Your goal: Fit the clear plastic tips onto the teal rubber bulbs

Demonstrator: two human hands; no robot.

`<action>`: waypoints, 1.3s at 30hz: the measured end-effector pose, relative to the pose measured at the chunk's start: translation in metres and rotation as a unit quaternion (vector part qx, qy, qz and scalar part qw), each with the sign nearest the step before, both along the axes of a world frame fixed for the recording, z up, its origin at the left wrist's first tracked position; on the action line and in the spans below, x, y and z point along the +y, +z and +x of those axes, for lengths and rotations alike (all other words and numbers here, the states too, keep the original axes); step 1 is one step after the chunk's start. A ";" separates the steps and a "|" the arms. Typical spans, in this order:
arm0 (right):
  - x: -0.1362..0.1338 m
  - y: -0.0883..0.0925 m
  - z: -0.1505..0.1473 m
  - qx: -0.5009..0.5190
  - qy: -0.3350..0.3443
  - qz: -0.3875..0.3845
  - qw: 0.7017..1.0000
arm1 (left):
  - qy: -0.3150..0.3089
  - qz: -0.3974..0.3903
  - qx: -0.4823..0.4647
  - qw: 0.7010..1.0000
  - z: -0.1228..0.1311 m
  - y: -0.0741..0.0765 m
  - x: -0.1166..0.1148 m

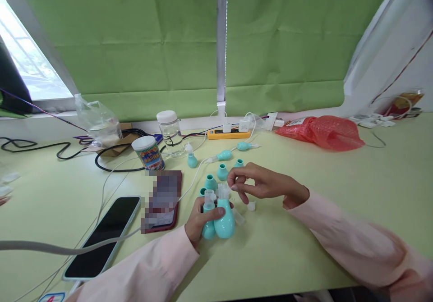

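My left hand is closed round two teal rubber bulbs, held upright just above the pale green table; each has a clear plastic tip on top. My right hand hovers just above them, its fingers pinched on a small clear plastic piece at the top of the nearer bulb. Several more teal bulbs stand on the table just behind my hands. A small clear cap lies under my right hand. Two assembled bulbs with tips lie farther back.
A dark phone with a white cable and a red-cased phone lie at the left. Behind them stand a printed can and a clear jar. A yellow power strip, black cables and a red bag line the back.
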State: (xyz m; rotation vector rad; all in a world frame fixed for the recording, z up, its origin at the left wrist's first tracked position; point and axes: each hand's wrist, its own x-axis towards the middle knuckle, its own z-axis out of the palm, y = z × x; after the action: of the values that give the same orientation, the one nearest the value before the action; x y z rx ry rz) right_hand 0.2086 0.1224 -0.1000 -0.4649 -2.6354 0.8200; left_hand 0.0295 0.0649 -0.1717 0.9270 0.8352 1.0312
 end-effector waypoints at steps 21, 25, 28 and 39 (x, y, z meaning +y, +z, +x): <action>0.003 -0.003 -0.002 -0.005 -0.008 -0.090 0.996 | 0.090 0.019 0.078 0.993 0.006 0.005 -0.004; 0.006 -0.006 -0.003 0.037 -0.026 -0.099 0.994 | 0.130 0.005 0.084 0.988 0.007 0.005 -0.005; 0.008 -0.010 -0.004 0.078 -0.057 -0.100 0.990 | 0.138 0.003 0.088 0.986 0.007 0.003 -0.004; 0.014 -0.012 -0.001 0.127 -0.049 -0.216 0.967 | 0.069 0.034 0.082 0.994 0.006 0.006 -0.008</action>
State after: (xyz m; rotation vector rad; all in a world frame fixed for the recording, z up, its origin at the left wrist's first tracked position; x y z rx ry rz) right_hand 0.2079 0.1359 -0.1116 -0.5518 -2.1787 1.3308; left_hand 0.0357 0.0572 -0.1661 1.0334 1.0172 1.1202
